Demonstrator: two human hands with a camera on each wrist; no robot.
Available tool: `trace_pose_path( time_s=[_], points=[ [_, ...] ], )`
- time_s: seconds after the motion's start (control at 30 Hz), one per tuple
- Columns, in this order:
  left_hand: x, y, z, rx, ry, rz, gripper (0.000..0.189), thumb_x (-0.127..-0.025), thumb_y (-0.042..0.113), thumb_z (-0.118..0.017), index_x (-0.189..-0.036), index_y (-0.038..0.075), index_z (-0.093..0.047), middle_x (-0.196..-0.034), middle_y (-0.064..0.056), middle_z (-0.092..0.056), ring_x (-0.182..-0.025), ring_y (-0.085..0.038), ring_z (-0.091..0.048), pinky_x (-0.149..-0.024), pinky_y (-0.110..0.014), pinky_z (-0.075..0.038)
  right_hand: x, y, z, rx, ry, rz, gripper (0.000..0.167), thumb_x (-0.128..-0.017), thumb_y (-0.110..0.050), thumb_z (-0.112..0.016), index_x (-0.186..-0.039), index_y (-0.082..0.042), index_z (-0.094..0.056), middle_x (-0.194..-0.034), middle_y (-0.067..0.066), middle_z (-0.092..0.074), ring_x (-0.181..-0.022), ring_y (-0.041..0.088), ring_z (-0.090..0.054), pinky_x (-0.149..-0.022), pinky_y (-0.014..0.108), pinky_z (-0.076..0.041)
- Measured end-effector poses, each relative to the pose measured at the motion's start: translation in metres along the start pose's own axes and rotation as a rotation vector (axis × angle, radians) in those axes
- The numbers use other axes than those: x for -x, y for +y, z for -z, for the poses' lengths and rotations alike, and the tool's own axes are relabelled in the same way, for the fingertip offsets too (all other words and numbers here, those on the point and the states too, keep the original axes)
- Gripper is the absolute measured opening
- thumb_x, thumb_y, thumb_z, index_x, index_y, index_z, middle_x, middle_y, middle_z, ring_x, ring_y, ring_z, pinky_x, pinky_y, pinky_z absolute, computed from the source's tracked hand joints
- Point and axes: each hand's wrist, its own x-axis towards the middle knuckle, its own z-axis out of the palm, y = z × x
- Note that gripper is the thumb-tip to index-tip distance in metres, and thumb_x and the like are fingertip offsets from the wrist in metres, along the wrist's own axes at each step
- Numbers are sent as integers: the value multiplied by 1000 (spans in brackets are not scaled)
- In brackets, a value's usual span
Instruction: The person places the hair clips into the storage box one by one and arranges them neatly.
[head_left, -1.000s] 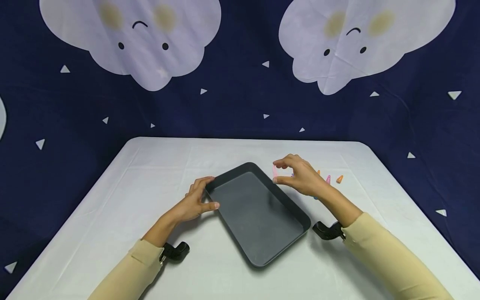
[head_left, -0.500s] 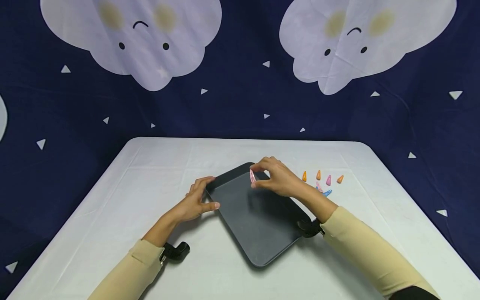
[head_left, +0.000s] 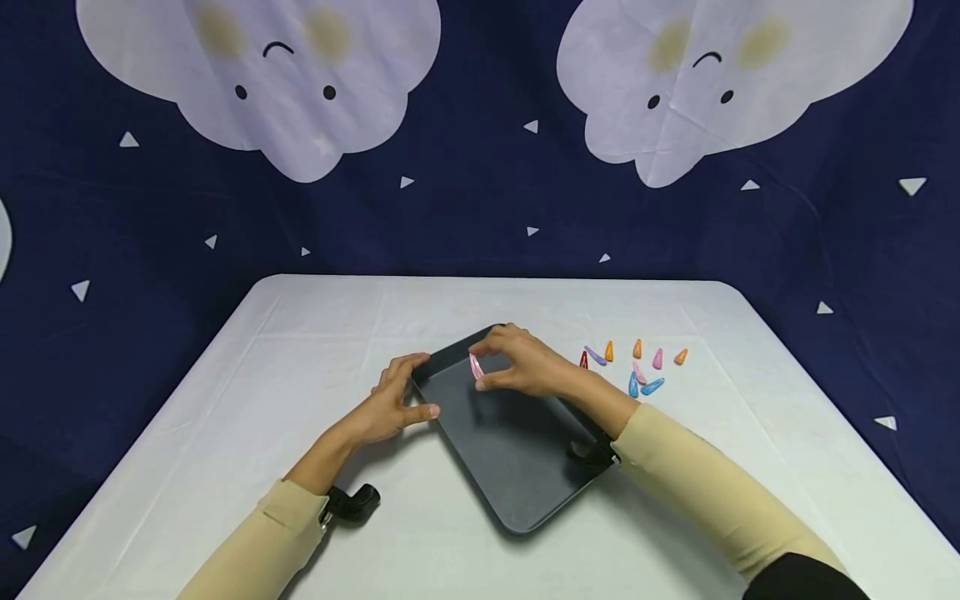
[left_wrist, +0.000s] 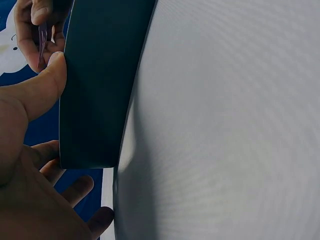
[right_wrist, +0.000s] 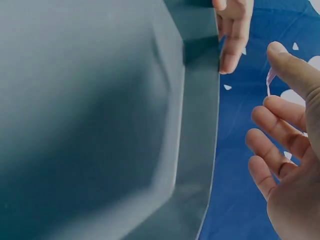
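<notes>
My right hand (head_left: 528,367) pinches a pink snap hair clip (head_left: 476,367) between thumb and fingertips, over the far end of a dark grey baking tray (head_left: 517,492). In the right wrist view the hair clip (right_wrist: 270,80) shows edge-on, with the other fingers spread below it. My left hand (head_left: 386,404) holds the tray at its left corner, thumb at the rim of one side and fingers round the other. The left wrist view shows that thumb (left_wrist: 55,75) against the tray's outer wall (left_wrist: 100,100). The tray's floor holds no clips where it shows.
Several hair clips lie on the white table (head_left: 360,325) right of the tray: a red clip (head_left: 583,359), a purple clip (head_left: 596,356), a blue clip (head_left: 653,387), an orange clip (head_left: 680,357) and others. A dark blue cloth (head_left: 480,217) with clouds hangs behind.
My right hand has carried the pink hair clip leftward from beside the tray's right rim to over its inside, uncovering the clips on the table. My left hand has stayed at the tray's corner.
</notes>
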Motion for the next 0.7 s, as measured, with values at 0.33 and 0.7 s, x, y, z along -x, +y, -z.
trace_pose_path(
  time_s=[0.33, 0.7],
  points=[
    [0, -2, -1, -5, -2, -6, 81, -85, 29, -70, -148, 12, -22, -152, -13, -18, -138, -37, -15, -104, -70, -8, -8, -1, -15, 32, -97, 5, 47, -78, -36, -75, -118, -14, -64, -114, -2, -62, -108, 18, -51, -95, 39, -41],
    [0, -3, 0, 5, -17, -5, 81, -86, 26, -69, -149, 11, -19, -153, -14, -14, -140, -40, -9, -102, -73, -2, -13, -3, -32, 49, -240, 30, 48, -82, -41, -71, -122, -17, -62, -116, -4, -60, -109, 16, -53, -100, 40, -39]
  ],
)
